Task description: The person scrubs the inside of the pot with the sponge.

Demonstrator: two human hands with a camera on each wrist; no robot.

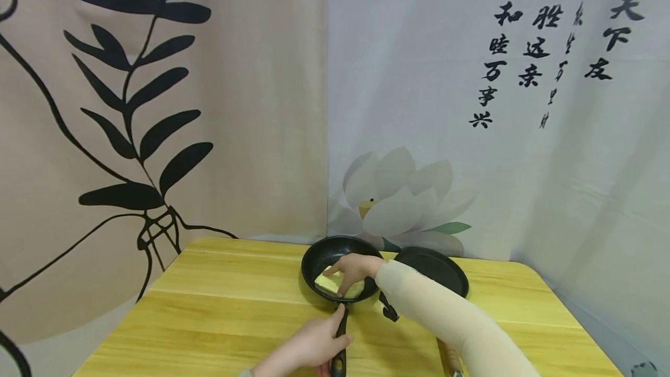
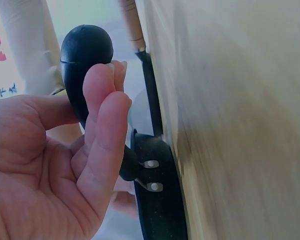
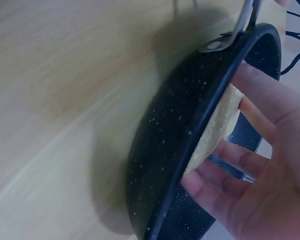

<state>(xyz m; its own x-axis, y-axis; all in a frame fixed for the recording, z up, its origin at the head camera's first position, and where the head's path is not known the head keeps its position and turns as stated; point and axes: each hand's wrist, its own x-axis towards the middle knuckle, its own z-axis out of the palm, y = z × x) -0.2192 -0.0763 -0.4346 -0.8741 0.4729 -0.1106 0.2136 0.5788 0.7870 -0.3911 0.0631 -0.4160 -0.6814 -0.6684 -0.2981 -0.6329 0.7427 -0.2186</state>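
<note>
A black frying pan [image 1: 318,256] sits near the back of the table, its handle toward me. My left hand [image 1: 319,339] grips that handle [image 2: 85,42], fingers curled round one side and thumb on the other. Inside the pan, my right hand [image 1: 356,267] holds a pale yellow pad [image 1: 327,285] against the inner surface, with spread, bent fingers. I cannot tell whether the pad is cloth or sponge. In the right wrist view, the pad [image 3: 212,132] lies under the thumb and fingers, partly hidden by the speckled pan's rim [image 3: 190,137].
A flat black pan [image 1: 434,269] lies to the right, partly behind my right sleeve [image 1: 450,313]. A wooden handle [image 1: 449,356] shows below that sleeve. Between the pans is a small black piece [image 1: 388,309]. A printed curtain [image 1: 262,103] hangs behind the wooden table [image 1: 220,307].
</note>
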